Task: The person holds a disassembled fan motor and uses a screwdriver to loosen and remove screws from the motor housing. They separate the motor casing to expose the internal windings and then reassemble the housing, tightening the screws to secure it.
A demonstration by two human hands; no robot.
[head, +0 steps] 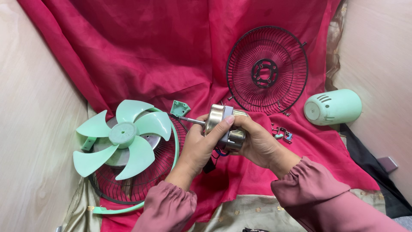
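Head-worn camera, looking steeply down, close over red cloth (171,56)

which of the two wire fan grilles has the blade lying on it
The left wire grille, the one with the mint green rim, under the green fan blade. The other grille, at upper right on the red cloth, is bare.

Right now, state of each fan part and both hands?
Motor: held off the cloth in both hands, shaft pointing left.
Left hand: gripping the motor from the left, thumb on top.
Right hand: gripping the motor from the right.
Fan blade: detached, lying on a wire guard.
Rear guard: detached, lying flat on the red cloth.
Motor cover: off, lying on its side.
Small bracket: loose on the cloth.
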